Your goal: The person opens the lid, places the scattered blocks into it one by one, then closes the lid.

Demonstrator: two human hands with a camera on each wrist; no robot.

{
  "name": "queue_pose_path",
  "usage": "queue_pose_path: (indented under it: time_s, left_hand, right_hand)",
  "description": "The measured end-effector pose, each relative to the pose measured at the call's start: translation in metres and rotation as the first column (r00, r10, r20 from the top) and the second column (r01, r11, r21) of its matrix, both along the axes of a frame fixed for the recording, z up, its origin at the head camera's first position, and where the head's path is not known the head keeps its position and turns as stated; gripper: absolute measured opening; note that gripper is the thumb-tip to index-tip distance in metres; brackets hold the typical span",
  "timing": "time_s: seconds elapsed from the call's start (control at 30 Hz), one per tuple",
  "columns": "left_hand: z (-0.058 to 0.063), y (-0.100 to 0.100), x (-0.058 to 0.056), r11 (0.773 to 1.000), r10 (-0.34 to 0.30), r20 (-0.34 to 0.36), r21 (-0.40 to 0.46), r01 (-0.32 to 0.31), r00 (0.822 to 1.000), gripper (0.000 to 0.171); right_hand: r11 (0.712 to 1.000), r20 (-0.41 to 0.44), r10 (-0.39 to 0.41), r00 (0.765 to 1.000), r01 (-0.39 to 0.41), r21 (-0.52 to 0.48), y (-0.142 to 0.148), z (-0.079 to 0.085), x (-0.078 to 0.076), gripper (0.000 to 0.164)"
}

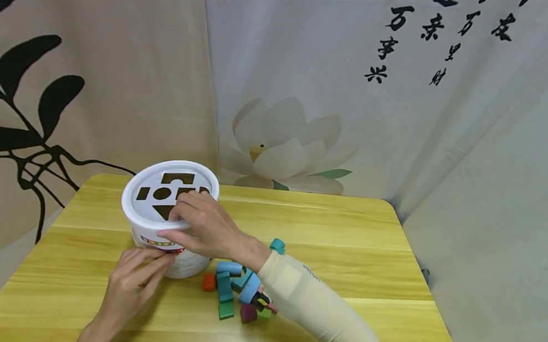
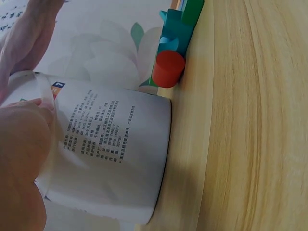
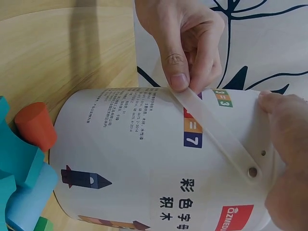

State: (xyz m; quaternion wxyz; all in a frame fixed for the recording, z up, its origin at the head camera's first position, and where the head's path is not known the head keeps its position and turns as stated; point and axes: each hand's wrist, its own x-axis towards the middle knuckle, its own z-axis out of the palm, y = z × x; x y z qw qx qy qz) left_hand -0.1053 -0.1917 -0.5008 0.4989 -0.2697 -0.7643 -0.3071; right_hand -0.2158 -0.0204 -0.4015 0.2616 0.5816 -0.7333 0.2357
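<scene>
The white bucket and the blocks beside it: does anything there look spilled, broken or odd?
Nothing looks broken. The only untidy thing is the blocks, jumbled on the table beside the bucket; whether spilled or put there on purpose, I can't tell. The lid is on, and the left hand pinches the bucket's strap.

Head view faces forward and down over the table [image 1: 361, 247] from above; both wrist views, turned sideways, stand close, sharing the bucket [image 3: 144, 149] wall's printed text.
</scene>
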Motion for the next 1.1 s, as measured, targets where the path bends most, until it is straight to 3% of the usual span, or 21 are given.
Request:
queue_pose_path:
  time_s: [0.17, 0.3, 0.43, 0.63, 0.77, 0.97, 1.1]
  left_hand:
    - [0.000, 0.000, 0.000, 1.000, 0.005, 0.002, 0.006, -0.005, 1.000, 0.037]
    - [0.000, -0.001, 0.000, 1.000, 0.004, 0.005, 0.011, -0.004, 1.000, 0.037]
    - [0.000, -0.001, -0.001, 1.000, 0.008, 0.019, 0.003, -0.008, 1.000, 0.037]
    - [0.001, -0.001, 0.000, 1.000, -0.002, 0.001, 0.002, 0.002, 1.000, 0.037]
    - [0.007, 0.003, 0.003, 1.000, -0.002, -0.033, 0.009, 0.002, 0.999, 0.036]
    - [0.016, 0.009, 0.006, 0.999, -0.003, -0.080, 0.054, 0.007, 0.997, 0.036]
    - [0.022, 0.013, 0.006, 0.997, -0.008, -0.125, 0.078, 0.018, 0.992, 0.034]
  right_hand:
    - [1.000, 0.012, 0.006, 1.000, -0.006, -0.012, 0.000, 0.001, 0.001, 0.030]
    - [0.993, 0.118, 0.069, 0.991, -0.056, -0.108, 0.000, 0.008, 0.000, 0.027]
    - [0.967, 0.241, 0.152, 0.958, -0.094, -0.238, 0.002, 0.015, 0.000, 0.028]
    - [0.912, 0.289, 0.226, 0.930, -0.099, -0.397, 0.004, 0.020, 0.004, 0.027]
    - [0.847, 0.384, 0.274, 0.882, -0.032, -0.531, 0.013, 0.036, 0.015, 0.023]
    - [0.736, 0.537, 0.392, 0.747, 0.095, -0.670, 0.029, 0.044, 0.015, 0.011]
    - [0.690, 0.537, 0.433, 0.724, 0.117, -0.714, 0.047, 0.049, 0.015, 0.010]
